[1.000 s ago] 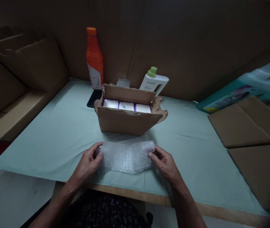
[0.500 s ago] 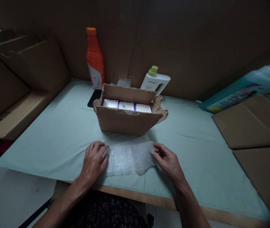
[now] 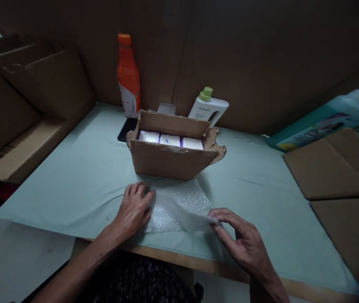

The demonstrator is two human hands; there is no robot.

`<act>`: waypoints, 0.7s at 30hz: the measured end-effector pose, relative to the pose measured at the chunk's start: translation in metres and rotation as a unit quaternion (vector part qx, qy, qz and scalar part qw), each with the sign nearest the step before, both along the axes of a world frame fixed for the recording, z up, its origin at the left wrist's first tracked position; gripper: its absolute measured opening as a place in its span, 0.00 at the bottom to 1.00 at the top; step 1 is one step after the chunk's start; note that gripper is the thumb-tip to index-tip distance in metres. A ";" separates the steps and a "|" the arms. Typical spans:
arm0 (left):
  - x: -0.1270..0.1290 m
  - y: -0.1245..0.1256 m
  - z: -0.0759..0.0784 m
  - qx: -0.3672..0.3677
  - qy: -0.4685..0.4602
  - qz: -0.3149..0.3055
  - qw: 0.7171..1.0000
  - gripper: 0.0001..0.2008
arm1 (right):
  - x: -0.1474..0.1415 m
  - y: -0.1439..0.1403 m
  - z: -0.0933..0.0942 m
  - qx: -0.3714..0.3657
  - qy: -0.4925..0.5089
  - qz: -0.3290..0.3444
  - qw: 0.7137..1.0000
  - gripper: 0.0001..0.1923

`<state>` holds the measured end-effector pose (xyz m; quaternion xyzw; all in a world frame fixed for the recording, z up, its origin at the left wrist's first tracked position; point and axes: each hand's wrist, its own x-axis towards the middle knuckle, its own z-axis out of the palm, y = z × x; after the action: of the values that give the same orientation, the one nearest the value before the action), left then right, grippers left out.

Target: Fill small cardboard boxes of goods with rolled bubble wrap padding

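**Two hands on a sheet of bubble wrap**

The left hand [image 3: 134, 210] lies flat, fingers spread, its grip open and pressing down the left edge of the bubble wrap [image 3: 179, 204]. The right hand [image 3: 244, 244] has its grip closed on the wrap's right corner, pinched between thumb and fingertips and lifted off the surface, so a fold of the sheet rises toward 4 o'clock. The rest of the wrap lies on the pale green counter [image 3: 81, 185], near its front edge.

At 12 o'clock from the wrap, just beyond it, stands an open cardboard box [image 3: 170, 158] with three white packs [image 3: 170, 140] side by side inside. Behind the box, an orange bottle [image 3: 128, 78] stands at 11 o'clock and a white bottle with a green cap [image 3: 207, 107] at 1 o'clock. Flat cardboard sheets [image 3: 333, 168] lie at 3 o'clock, well apart from the hands, and folded cartons [image 3: 34, 84] sit at 10 o'clock.
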<state>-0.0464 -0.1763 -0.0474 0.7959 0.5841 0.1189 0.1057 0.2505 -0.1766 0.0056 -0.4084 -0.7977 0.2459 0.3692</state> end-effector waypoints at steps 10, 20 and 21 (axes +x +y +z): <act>-0.034 -0.008 0.044 -0.098 -0.193 -0.049 0.975 0.07 | 0.004 -0.008 0.013 -0.126 0.049 -0.127 0.983 0.06; -0.048 -0.002 0.009 -0.078 -0.007 0.035 0.996 0.19 | -0.006 0.046 -0.053 -0.033 -0.190 -0.230 0.954 0.19; -0.051 -0.002 0.007 -0.046 -0.024 0.043 0.998 0.20 | -0.003 0.049 -0.050 -0.019 -0.179 -0.233 0.956 0.20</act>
<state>-0.0976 -0.1784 -0.0405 0.7610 0.6202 0.1155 0.1515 0.2472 -0.1272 -0.0440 -0.6275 -0.7284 0.0914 0.2596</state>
